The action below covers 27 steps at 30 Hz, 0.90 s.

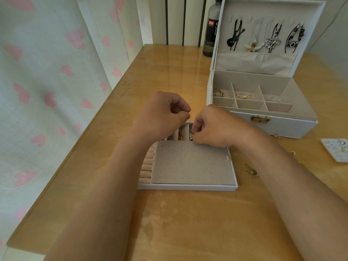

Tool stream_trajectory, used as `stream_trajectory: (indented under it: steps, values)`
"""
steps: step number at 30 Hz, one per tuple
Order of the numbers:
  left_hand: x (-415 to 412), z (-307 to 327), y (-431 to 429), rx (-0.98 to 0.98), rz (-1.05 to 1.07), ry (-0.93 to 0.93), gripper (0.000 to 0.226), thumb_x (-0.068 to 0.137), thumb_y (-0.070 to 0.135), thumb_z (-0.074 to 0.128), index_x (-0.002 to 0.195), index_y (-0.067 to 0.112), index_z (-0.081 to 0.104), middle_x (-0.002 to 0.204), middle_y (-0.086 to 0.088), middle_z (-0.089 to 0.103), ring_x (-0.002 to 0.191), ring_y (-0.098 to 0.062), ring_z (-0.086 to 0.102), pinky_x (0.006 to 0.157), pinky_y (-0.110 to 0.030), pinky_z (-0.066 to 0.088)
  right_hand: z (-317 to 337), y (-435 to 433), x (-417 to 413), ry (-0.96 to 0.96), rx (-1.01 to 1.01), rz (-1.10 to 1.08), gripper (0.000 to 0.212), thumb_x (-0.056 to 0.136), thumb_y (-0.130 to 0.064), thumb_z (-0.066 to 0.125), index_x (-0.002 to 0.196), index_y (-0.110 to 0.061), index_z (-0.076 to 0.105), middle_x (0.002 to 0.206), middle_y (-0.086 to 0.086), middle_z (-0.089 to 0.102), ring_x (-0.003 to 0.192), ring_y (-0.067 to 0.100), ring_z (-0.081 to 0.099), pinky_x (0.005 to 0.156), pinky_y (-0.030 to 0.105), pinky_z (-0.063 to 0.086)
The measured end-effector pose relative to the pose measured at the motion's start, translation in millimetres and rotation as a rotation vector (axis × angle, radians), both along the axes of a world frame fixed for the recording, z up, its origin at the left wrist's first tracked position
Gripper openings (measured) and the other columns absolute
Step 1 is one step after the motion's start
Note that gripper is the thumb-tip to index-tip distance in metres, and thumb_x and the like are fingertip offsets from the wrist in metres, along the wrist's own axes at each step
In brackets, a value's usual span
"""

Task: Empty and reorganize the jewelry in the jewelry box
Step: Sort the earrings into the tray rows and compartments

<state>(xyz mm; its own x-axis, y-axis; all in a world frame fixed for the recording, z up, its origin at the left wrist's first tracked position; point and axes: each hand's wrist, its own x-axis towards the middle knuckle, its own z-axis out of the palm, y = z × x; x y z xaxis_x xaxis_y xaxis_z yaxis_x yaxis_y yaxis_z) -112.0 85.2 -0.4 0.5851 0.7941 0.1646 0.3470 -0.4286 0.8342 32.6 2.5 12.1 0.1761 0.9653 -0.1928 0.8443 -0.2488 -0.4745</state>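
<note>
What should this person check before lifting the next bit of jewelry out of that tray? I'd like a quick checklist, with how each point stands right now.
1. Grip: ok, the right hand pinches a small pale piece at the far end of the tray.
2. Spare hand: cannot tell; the left hand has curled fingers, thumb on forefinger, and anything held is hidden.
3. Footing: ok, the tray lies flat on the table.
4. Destination: ok, the jewelry box stands open with bare front compartments.
5. Strays: not ok, loose gold pieces lie right beside the right forearm.
</note>
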Motion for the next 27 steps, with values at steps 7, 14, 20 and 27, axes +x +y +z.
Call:
stream_trajectory:
  steps: [7,14,20,27]
  values:
    - [-0.1,1.3,0.0,0.008,0.012,-0.002,0.011,0.085,0.007,0.071,0.088,0.017,0.074,0.083,-0.003,0.075,0.077,-0.014,0.071,0.075,-0.032,0.061,-2.1,1.8,1.9,0.003,0.023,-0.043,0.006,0.079,-0.018,0.072,0.074,-0.021,0.072,0.07,-0.001,0.067,0.068,0.015,0.064,0.06,0.029,0.052]
    - [-1.3,1.5,1.3,0.008,0.019,-0.014,0.01,0.085,0.008,0.071,0.089,0.017,0.074,0.084,-0.003,0.075,0.08,-0.015,0.072,0.08,-0.04,0.06,-0.3,-0.8,5.5,-0.026,0.053,-0.011,0.004,0.084,-0.021,0.071,0.087,-0.023,0.071,0.073,-0.009,0.058,0.067,0.006,0.055,0.058,0.026,0.04]
    - [-1.8,2.8,2.0,0.003,0.038,-0.035,0.009,0.084,0.008,0.071,0.088,0.016,0.074,0.085,-0.005,0.075,0.081,-0.017,0.071,0.078,-0.037,0.06,1.4,-1.5,3.0,-0.019,0.043,0.034,0.006,0.086,-0.025,0.071,0.09,-0.021,0.074,0.067,-0.012,0.056,0.059,0.002,0.05,0.051,0.02,0.034]
    - [-2.3,3.1,1.4,0.009,0.031,-0.037,0.01,0.084,0.008,0.071,0.087,0.017,0.074,0.085,-0.005,0.075,0.08,-0.017,0.071,0.077,-0.035,0.06,0.2,-0.4,3.9,-0.009,0.02,0.02,0.004,0.085,-0.017,0.071,0.083,-0.02,0.072,0.058,-0.012,0.056,0.054,0.002,0.052,0.051,0.019,0.037]
